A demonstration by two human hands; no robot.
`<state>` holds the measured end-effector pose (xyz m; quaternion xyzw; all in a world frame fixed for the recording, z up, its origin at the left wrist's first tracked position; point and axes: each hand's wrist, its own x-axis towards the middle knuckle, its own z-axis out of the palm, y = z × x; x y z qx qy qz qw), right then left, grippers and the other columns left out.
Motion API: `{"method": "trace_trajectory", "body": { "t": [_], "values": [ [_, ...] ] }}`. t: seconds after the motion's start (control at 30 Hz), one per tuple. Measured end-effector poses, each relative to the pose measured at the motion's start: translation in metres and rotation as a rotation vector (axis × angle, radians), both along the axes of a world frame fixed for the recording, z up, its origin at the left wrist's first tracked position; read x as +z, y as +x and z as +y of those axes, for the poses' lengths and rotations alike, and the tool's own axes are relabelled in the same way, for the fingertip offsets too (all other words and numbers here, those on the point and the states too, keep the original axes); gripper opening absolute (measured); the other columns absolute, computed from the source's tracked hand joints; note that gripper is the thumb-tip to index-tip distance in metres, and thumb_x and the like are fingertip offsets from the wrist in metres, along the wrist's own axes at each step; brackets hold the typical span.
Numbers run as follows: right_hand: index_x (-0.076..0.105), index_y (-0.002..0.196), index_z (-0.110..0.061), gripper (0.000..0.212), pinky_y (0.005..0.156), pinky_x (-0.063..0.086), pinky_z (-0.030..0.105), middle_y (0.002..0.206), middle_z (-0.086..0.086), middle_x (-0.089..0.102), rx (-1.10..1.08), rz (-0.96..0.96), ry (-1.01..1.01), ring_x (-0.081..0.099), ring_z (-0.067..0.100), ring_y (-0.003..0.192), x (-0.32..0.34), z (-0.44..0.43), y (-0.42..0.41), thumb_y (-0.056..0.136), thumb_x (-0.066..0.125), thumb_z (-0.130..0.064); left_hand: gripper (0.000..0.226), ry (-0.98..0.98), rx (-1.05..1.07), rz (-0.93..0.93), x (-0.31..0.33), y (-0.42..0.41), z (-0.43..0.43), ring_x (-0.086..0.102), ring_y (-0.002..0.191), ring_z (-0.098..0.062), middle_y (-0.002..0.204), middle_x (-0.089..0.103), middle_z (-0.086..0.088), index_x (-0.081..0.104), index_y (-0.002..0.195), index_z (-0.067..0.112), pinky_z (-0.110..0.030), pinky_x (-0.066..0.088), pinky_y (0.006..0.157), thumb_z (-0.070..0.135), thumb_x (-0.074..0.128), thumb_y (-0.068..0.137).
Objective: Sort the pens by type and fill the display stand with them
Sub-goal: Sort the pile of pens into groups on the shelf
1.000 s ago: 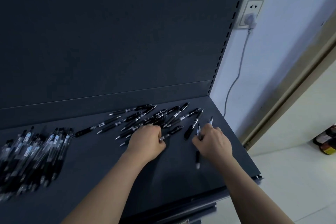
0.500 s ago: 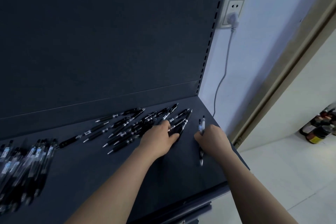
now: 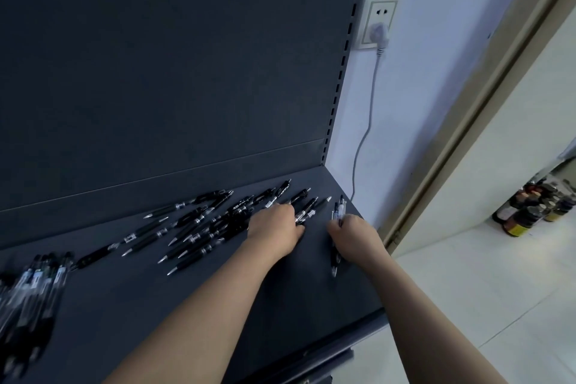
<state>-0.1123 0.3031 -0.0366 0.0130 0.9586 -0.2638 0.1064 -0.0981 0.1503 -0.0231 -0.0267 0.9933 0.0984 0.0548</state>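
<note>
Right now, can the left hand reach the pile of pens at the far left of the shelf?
Probably yes: between the left hand and the pile of pens only loose black pens lie flat on the shelf, nothing upright.

Pens in 3 lots on dark display stand shelf (image 3: 149,315).
Black pens (image 3: 199,229) scattered mid-shelf, slanted, overlapping; clear-barrel bundle (image 3: 32,293) packed at L edge, blurred; few clear pens (image 3: 339,210) nr R edge, lying front-to-back.
</note>
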Motion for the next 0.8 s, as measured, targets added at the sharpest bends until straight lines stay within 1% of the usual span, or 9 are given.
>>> {"method": "trace_trajectory", "body": {
  "t": [0.1,0.2,0.3,0.4,0.43,0.47,0.57,0.7,0.8],
  "values": [
    [0.036,0.063,-0.011,0.027,0.052,0.034,0.032,0.06,0.006,0.048,-0.009,-0.008,-0.091,0.041,0.021,0.055,0.0,0.0,-0.002,0.088,0.04,-0.022,0.031,0.082,0.016,-0.056,0.004,0.007,-0.009,0.059,0.099,-0.03,0.114,0.063,-0.011,0.057,0.104,0.007,-0.032,0.041,0.074,0.032,0.04,0.095],
    [0.049,0.068,-0.004,0.026,0.049,0.048,0.031,0.057,0.008,0.063,-0.012,-0.023,-0.222,0.053,0.02,0.042,0.0,-0.007,-0.007,0.086,0.035,-0.016,0.02,0.275,0.04,-0.115,0.005,0.02,-0.027,0.056,0.08,-0.025,0.095,0.061,-0.008,0.045,0.088,0.011,-0.031,0.04,0.067,0.029,0.037,0.095],
    [0.043,0.081,-0.007,0.02,0.044,0.043,0.026,0.067,0.012,0.062,-0.045,-0.058,-0.336,0.056,0.015,0.038,-0.002,-0.02,-0.017,0.093,0.031,-0.017,0.016,0.546,0.095,-0.115,0.003,0.035,-0.048,0.06,0.06,-0.018,0.072,0.063,-0.003,0.04,0.08,0.016,-0.033,0.048,0.058,0.024,0.038,0.094],
    [0.039,0.085,-0.011,0.019,0.059,0.057,0.043,0.075,0.009,0.054,-0.085,-0.041,-0.398,0.057,0.023,0.052,-0.004,-0.032,-0.032,0.099,0.033,-0.023,0.013,0.725,0.179,-0.075,0.003,0.046,-0.066,0.061,0.059,-0.014,0.076,0.065,-0.004,0.045,0.083,0.014,-0.028,0.051,0.055,0.017,0.038,0.094],
    [0.039,0.087,-0.012,0.018,0.064,0.056,0.046,0.075,0.007,0.052,-0.063,-0.006,-0.372,0.056,0.025,0.057,-0.003,-0.036,-0.037,0.099,0.036,-0.025,0.013,0.739,0.193,-0.065,0.004,0.048,-0.071,0.06,0.06,-0.014,0.079,0.065,-0.004,0.046,0.084,0.013,-0.027,0.051,0.054,0.016,0.038,0.094],
    [0.04,0.088,-0.012,0.016,0.064,0.053,0.043,0.074,0.004,0.051,-0.023,0.034,-0.325,0.054,0.024,0.061,-0.002,-0.039,-0.04,0.098,0.041,-0.024,0.014,0.747,0.206,-0.058,0.003,0.049,-0.075,0.058,0.058,-0.013,0.08,0.065,-0.004,0.048,0.085,0.012,-0.027,0.049,0.053,0.016,0.038,0.094],
    [0.044,0.082,-0.01,0.016,0.052,0.034,0.03,0.068,0.0,0.048,0.089,0.069,-0.275,0.047,0.02,0.061,0.003,-0.048,-0.048,0.091,0.053,-0.02,0.016,0.774,0.233,-0.012,0.003,0.053,-0.085,0.052,0.052,-0.01,0.077,0.065,-0.002,0.051,0.087,0.012,-0.03,0.045,0.055,0.02,0.041,0.096],
    [0.042,0.069,-0.013,0.025,0.051,0.03,0.028,0.061,0.001,0.045,0.186,-0.005,-0.238,0.041,0.019,0.057,0.003,-0.056,-0.056,0.089,0.054,-0.02,0.005,0.778,0.229,0.119,0.002,0.06,-0.093,0.048,0.049,0.001,0.069,0.066,0.004,0.051,0.093,0.022,-0.018,0.041,0.055,0.026,0.05,0.096],
    [0.042,0.068,-0.013,0.024,0.049,0.028,0.027,0.06,0.001,0.043,0.191,-0.018,-0.218,0.037,0.016,0.054,0.002,-0.054,-0.056,0.086,0.056,-0.018,0.01,0.908,0.317,0.195,0.005,0.064,-0.1,0.05,0.052,-0.001,0.064,0.065,0.004,0.055,0.089,0.022,-0.015,0.04,0.052,0.028,0.062,0.089]
  ]
}}
